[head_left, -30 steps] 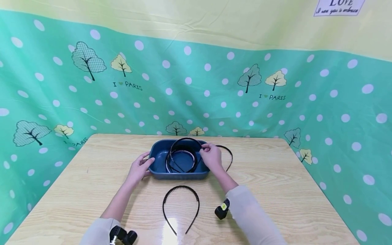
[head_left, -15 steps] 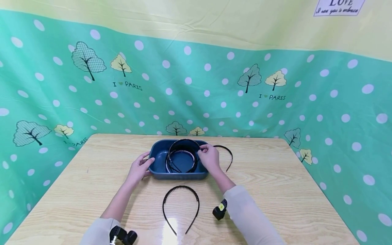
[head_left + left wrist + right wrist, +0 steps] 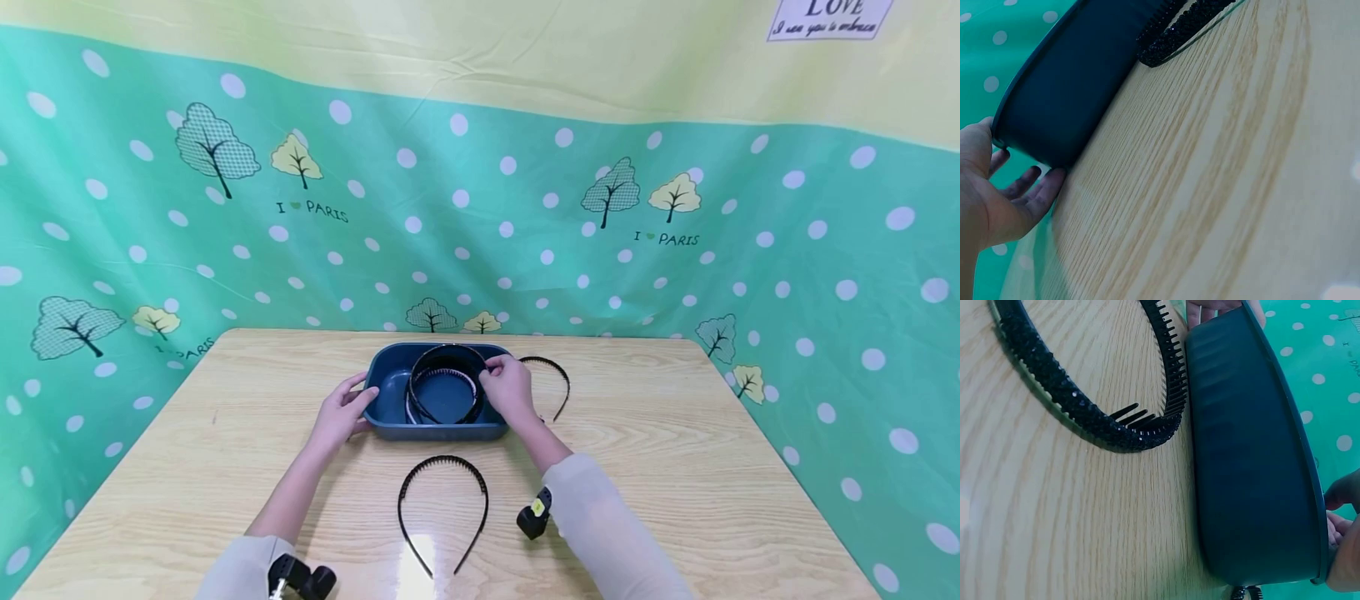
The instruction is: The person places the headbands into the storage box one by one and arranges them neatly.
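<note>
A dark blue rectangular basin stands at the back of the table. My left hand grips its left end, thumb over the rim and fingers against the outer wall. Inside lie several black headbands, stacked in overlapping rings, one with a pale inner edge. Over the basin's right end, my right hand pinches the side of the topmost black headband. In the right wrist view that hand shows at the rim, its held headband hidden behind the wall. A toothed, glittery black headband lies in front of the basin.
Another black headband lies on the table right of the basin, partly hidden behind my right hand. The light wood table extends to both sides. A green dotted curtain hangs just behind its back edge.
My right hand has moved slightly left and down, lowering the held headband onto the rings inside the basin. The left hand and the front headband have stayed put.
</note>
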`<state>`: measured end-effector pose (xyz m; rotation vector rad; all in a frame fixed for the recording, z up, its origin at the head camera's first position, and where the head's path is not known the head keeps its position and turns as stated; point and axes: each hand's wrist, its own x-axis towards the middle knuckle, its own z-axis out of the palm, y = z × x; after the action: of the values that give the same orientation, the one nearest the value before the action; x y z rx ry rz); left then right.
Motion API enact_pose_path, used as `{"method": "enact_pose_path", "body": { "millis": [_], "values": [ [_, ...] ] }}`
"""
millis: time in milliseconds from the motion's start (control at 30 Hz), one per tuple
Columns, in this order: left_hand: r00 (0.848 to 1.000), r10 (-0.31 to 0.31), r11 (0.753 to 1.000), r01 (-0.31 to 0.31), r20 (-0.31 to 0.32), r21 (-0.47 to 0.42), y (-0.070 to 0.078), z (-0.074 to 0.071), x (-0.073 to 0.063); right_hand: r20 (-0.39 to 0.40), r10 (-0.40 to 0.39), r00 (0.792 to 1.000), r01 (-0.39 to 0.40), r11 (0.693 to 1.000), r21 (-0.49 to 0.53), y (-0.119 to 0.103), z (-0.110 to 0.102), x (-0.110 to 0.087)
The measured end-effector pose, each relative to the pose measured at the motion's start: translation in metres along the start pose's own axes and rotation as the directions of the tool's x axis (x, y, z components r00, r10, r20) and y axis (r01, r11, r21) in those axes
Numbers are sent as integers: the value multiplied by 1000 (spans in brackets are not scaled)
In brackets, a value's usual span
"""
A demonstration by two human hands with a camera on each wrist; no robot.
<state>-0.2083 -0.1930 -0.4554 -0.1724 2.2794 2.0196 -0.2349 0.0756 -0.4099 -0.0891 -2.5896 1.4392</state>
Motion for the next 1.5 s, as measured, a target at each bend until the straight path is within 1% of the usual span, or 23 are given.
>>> {"method": "enact_pose_path", "body": {
  "millis": [233,467,667,933,1033,1167,1233,1500],
  "values": [
    [1000,-6,1000,6,-7,-10,1,1,-1,6,-12,1000,12,999,-51,2,1,1],
    [1000,1,1000,-1,2,-15,2,1,-3,26,-11,1000,13,997,-78,0,1,1],
    [1000,-9,1000,9,4,-13,3,1,-2,41,-3,999,7,996,-94,-2,1,1],
    [1000,-15,1000,15,10,-18,2,1,-1,43,-28,999,34,987,-159,-1,4,2],
    [1000,-27,999,27,10,-21,6,1,-3,51,-29,998,38,984,-172,-1,4,2],
    [1000,-25,999,25,4,-21,6,1,-3,72,-23,997,36,983,-178,0,4,3],
    [1000,-18,1000,18,3,-23,1,1,-1,84,-19,996,34,983,-179,-1,4,3],
    [1000,-20,999,20,-1,-33,2,2,0,102,-19,995,42,971,-233,-2,5,2]
  ]
}}
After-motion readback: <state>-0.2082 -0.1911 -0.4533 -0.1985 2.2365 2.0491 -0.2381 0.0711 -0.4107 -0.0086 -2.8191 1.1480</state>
